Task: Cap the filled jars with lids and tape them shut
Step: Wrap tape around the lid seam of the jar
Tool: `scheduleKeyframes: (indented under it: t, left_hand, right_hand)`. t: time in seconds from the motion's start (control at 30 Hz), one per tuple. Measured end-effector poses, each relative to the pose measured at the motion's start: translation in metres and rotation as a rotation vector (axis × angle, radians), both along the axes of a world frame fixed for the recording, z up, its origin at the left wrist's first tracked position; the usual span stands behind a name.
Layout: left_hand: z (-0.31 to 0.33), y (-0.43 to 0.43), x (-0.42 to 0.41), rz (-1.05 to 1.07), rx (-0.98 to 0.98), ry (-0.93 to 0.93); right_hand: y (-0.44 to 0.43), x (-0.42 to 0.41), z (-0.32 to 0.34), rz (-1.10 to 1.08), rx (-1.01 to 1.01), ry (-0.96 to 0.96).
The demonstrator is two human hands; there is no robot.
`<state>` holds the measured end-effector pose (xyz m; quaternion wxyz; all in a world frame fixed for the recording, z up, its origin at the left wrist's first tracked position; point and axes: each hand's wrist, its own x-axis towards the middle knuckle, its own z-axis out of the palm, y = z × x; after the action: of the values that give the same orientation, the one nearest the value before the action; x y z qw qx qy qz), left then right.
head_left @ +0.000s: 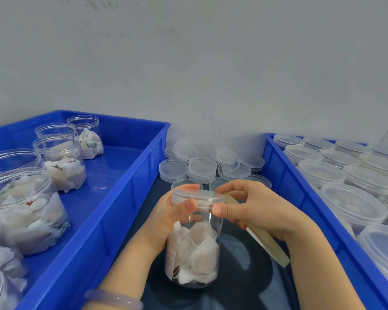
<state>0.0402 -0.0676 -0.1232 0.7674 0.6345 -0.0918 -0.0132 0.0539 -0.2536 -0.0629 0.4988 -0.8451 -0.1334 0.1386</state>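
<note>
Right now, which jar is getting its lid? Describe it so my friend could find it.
Between the left blue tray and the right blue tray lies a dark table. One clear jar of white pouches sits there, before a pile of loose lids. It alone is outside a tray, with the left hand gripping its top and the right hand pinching its lid.

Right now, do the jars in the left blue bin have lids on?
No, the jars in the left bin all stand open at the top, without lids.

The left bin [126, 198] and right bin [282, 186] run off the picture's edges; the right hand [255, 209] hides the middle of the pale strip [270, 246].
</note>
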Motion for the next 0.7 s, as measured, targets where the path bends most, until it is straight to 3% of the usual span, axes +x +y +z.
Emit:
scheduleKeyframes:
  t: [0.37, 0.7]
  left_hand:
    - [0.0, -0.008, 0.005, 0.125, -0.063, 0.004]
    - [-0.002, -0.001, 0.003, 0.055, 0.008, 0.002]
  right_hand:
    - [-0.012, -0.004, 0.008, -0.013, -0.053, -0.041]
    - [-0.003, 0.005, -0.003, -0.007, -0.043, -0.017]
